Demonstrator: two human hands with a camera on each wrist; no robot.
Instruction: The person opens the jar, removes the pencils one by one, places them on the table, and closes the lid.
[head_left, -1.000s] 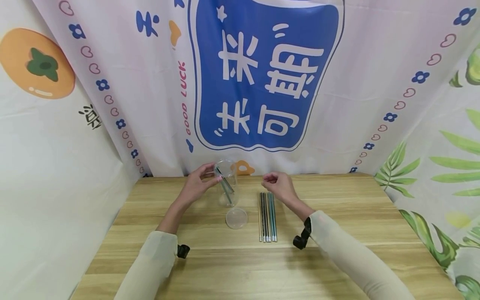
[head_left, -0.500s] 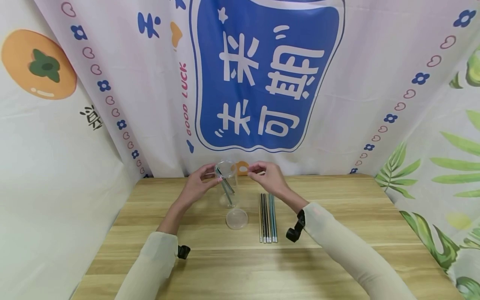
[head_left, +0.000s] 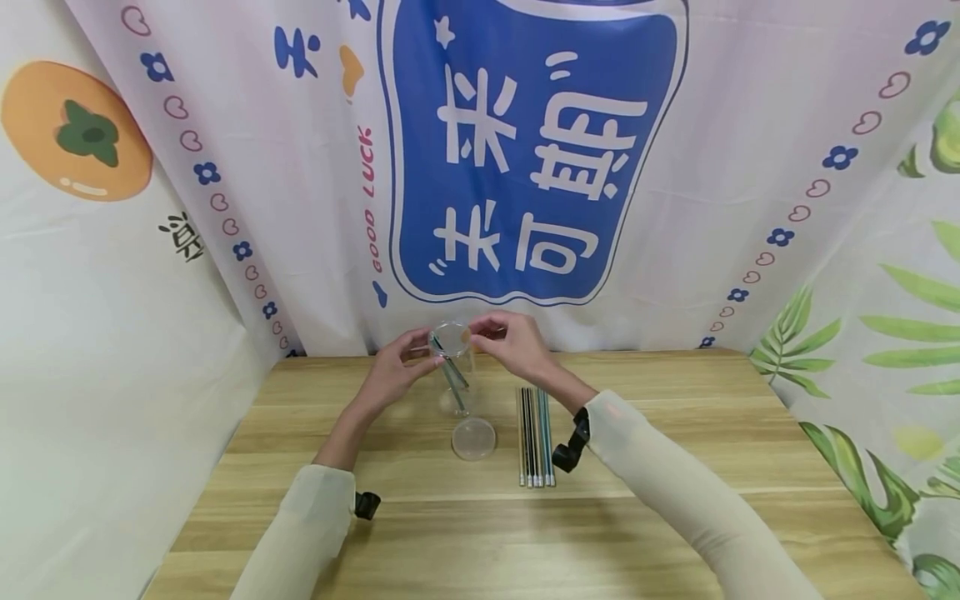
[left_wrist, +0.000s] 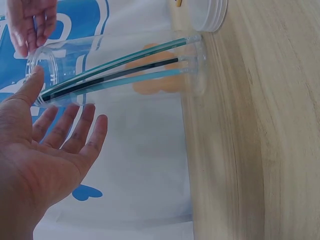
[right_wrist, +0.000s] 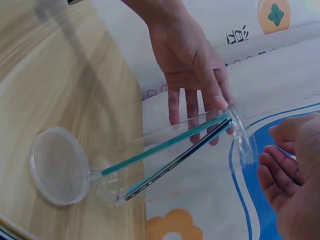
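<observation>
A tall clear plastic jar (head_left: 467,365) stands without its lid near the back edge of the table. My left hand (head_left: 397,367) holds it by the upper rim, thumb on the near side and fingers (right_wrist: 192,107) spread behind. Inside lean three pencils, a black pencil (left_wrist: 155,65) among green and light blue ones, with their eraser ends at the bottom. My right hand (head_left: 517,343) is beside the jar's mouth, fingers loosely bent and holding nothing. In the right wrist view its fingertips are right by the rim.
The round clear lid (head_left: 474,439) lies on the table in front of the jar. To its right, several pencils (head_left: 534,437) in gold, black and teal lie side by side, erasers toward me. A printed cloth (head_left: 637,275) hangs behind the table.
My right hand has moved left from above the row of pencils to the jar's rim, its fingers loosening. The left hand and the jar have stayed in place.
</observation>
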